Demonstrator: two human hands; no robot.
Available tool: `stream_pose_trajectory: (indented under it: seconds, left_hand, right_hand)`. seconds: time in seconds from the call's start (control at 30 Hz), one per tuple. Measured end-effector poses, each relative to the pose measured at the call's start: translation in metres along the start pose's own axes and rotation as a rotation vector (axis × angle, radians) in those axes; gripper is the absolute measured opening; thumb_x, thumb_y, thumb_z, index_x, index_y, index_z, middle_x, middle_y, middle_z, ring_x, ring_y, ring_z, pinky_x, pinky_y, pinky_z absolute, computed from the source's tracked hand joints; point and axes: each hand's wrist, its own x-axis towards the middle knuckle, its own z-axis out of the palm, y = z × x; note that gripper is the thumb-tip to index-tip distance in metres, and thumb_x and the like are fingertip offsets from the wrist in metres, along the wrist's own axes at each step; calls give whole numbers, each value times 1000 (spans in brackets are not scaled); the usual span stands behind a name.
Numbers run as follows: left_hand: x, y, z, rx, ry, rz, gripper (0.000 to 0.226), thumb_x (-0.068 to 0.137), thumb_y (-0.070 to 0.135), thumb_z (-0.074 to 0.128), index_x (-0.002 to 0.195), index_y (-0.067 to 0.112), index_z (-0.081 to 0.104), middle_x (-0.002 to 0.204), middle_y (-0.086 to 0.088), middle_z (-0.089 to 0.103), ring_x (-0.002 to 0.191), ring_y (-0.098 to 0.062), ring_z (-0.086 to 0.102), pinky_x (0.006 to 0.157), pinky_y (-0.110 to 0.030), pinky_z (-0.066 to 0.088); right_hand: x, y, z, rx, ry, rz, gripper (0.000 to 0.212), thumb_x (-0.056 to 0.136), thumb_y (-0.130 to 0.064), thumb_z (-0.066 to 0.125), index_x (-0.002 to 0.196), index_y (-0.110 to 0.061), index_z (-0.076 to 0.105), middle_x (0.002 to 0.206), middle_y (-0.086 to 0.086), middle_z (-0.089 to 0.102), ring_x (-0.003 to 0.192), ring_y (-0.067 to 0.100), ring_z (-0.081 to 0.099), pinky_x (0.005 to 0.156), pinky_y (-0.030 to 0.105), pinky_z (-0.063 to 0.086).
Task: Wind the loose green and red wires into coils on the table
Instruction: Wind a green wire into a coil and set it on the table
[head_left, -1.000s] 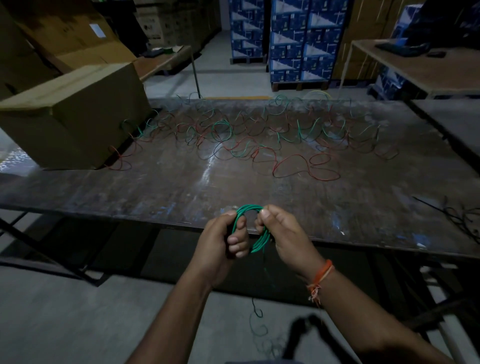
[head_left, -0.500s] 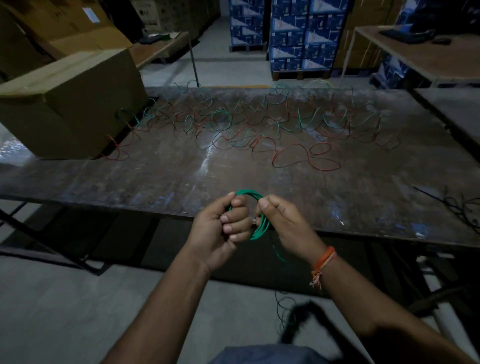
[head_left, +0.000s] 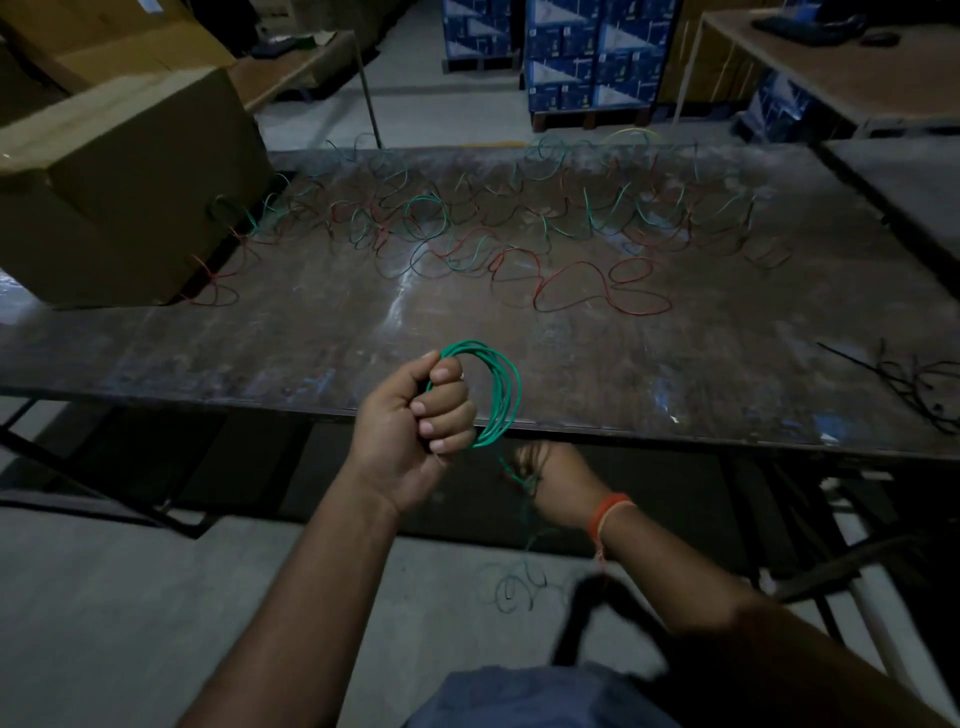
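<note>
My left hand (head_left: 415, 421) grips a green wire coil (head_left: 501, 395) of several loops, held over the near edge of the dark metal table (head_left: 311, 338). Below the table edge my right hand (head_left: 553, 478) pinches the green wire's loose tail (head_left: 511, 470), which trails down to a small tangle on the floor (head_left: 519, 587). A spread of loose green and red wires (head_left: 519, 234) lies tangled across the far half of the table. A red wire loop (head_left: 602, 291) lies nearest to me.
A large cardboard box (head_left: 124, 192) sits on the table's left end. Black cables (head_left: 914, 384) lie at the right edge. Another table (head_left: 904, 171) adjoins on the right. Stacked blue boxes (head_left: 587, 52) stand beyond.
My right hand has let go of the coil's right side and dropped below the table edge onto the tail. The left hand has kept the coil and risen slightly.
</note>
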Motion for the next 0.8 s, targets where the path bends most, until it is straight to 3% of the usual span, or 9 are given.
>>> stream_pose_trajectory:
  seconds: [0.1, 0.17, 0.23, 0.33, 0.4, 0.47, 0.57, 0.67, 0.8]
  left_hand:
    - [-3, -3, 3, 48, 19, -35, 28, 95, 27, 36, 70, 20, 47, 50, 12, 17, 40, -4, 13, 38, -17, 12]
    - [-5, -6, 3, 104, 49, -56, 26, 94, 26, 37, 70, 19, 45, 47, 13, 20, 39, -3, 13, 36, -17, 13]
    - [-5, -8, 4, 100, 64, -64, 26, 94, 26, 37, 70, 19, 44, 49, 13, 17, 40, -4, 11, 36, -17, 12]
    - [-6, -6, 4, 111, 60, -59, 26, 93, 26, 37, 70, 20, 45, 49, 13, 18, 38, -3, 14, 37, -17, 12]
    - [-7, -5, 4, 186, 67, -58, 26, 92, 27, 39, 68, 19, 47, 46, 13, 24, 36, 0, 20, 38, -18, 11]
    - [-6, -5, 4, 175, 63, -63, 27, 92, 27, 39, 68, 19, 48, 45, 13, 27, 37, -1, 17, 38, -18, 11]
    - [-5, -4, 3, 134, 58, -54, 28, 93, 27, 39, 67, 20, 48, 45, 14, 27, 38, -2, 14, 38, -18, 11]
    - [-5, -4, 4, 167, 55, -57, 28, 92, 27, 40, 67, 20, 48, 45, 14, 27, 35, 0, 23, 37, -18, 11]
    - [-6, -3, 3, 139, 44, -39, 26, 94, 27, 39, 70, 19, 46, 45, 14, 28, 35, 0, 24, 37, -18, 12]
  right_hand:
    - [-6, 7, -16, -248, -618, 16, 21, 93, -10, 61, 76, -15, 73, 62, -6, 67, 58, 5, 60, 73, 29, 52]
    - [7, 22, -22, -479, -348, 69, 19, 91, -9, 57, 97, -8, 75, 88, 8, 75, 83, 24, 72, 84, 34, 55]
    - [13, 21, -14, -272, -49, -15, 22, 89, -7, 58, 102, -10, 75, 94, 1, 77, 90, 17, 72, 82, 26, 54]
    - [2, 15, -6, -229, -515, -3, 18, 89, -4, 58, 92, -3, 76, 76, -9, 76, 69, 4, 67, 75, 27, 54]
    - [6, 23, -9, -335, -369, 64, 17, 90, -7, 60, 98, -6, 75, 100, 10, 76, 92, 23, 71, 85, 31, 53]
    - [11, 29, -14, -211, -130, 5, 11, 91, -9, 66, 88, -15, 75, 85, 6, 73, 78, 13, 69, 73, 23, 49]
    - [10, 25, -17, -240, -473, 22, 16, 89, -9, 65, 75, -10, 73, 59, -3, 64, 55, 6, 56, 62, 26, 44]
    - [14, 31, -26, -343, -197, 44, 15, 89, -11, 64, 97, -10, 77, 89, 10, 76, 87, 25, 70, 75, 25, 45]
    - [10, 30, -25, -387, -252, 75, 19, 93, -19, 62, 103, -12, 77, 108, 11, 76, 106, 26, 68, 85, 27, 49]
